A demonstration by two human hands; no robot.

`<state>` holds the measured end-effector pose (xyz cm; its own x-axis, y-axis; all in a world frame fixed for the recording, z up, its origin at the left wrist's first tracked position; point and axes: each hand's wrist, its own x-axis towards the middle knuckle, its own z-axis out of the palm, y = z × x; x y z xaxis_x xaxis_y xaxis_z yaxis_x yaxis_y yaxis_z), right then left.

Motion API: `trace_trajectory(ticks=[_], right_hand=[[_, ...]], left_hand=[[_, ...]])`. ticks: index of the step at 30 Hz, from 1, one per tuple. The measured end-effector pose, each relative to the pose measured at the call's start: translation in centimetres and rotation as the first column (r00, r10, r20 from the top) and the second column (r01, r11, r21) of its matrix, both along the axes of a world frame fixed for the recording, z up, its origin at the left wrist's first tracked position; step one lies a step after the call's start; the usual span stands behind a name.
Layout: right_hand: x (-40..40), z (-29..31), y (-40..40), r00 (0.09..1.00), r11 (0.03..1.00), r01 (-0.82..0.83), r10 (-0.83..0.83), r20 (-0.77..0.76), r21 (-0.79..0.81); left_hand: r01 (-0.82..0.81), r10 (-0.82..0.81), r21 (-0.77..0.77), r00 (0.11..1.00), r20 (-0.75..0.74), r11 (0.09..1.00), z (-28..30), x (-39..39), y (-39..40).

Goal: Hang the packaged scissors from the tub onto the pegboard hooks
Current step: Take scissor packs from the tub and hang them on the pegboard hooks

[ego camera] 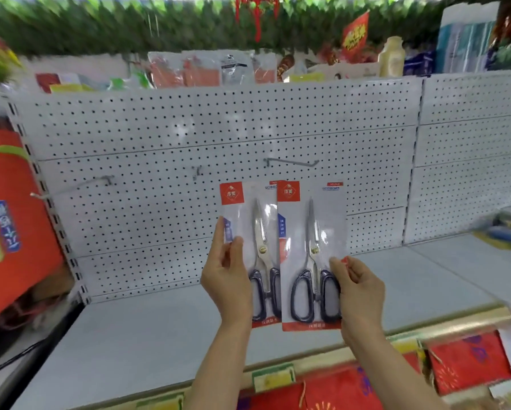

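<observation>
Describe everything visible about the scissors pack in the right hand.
The right-hand scissors pack is a flat card under clear shiny plastic, with a red square logo at top left and a red bottom strip. Inside lie steel-bladed scissors, tips up, with dark loop handles. Held upright before the pegboard, it overlaps the other pack. The right hand pinches its lower right edge.

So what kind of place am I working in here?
Most likely a retail shop aisle: a white pegboard with bare display hooks, a shelf below it, and packaged scissors held up in both hands.
</observation>
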<state>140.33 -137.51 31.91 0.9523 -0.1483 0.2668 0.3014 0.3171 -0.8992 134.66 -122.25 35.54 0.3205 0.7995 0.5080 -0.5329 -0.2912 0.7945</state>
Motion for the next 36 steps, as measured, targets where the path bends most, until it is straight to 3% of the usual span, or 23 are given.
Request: trace_trajectory(ticks=[11, 20, 36], right_hand=[[-0.9, 2.0, 2.1, 0.974, 0.973, -0.226, 0.226, 0.007, 0.054], [-1.2, 2.7, 5.0, 0.969, 0.969, -0.247, 0.246, 0.016, 0.031], [-0.6, 2.8, 8.1, 0.968, 0.968, -0.25, 0.25, 0.0, 0.016]], left_hand=[[-0.183, 0.184, -0.024, 0.976, 0.115, 0.983, 2.8, -3.7, 2.1], [-0.241, 0.24, -0.038, 0.97, -0.036, 0.97, 3.7, -2.3, 6.1], [-0.23, 0.227, -0.027, 0.97, -0.087, 0.973, 2.4, 0.0, 9.6]])
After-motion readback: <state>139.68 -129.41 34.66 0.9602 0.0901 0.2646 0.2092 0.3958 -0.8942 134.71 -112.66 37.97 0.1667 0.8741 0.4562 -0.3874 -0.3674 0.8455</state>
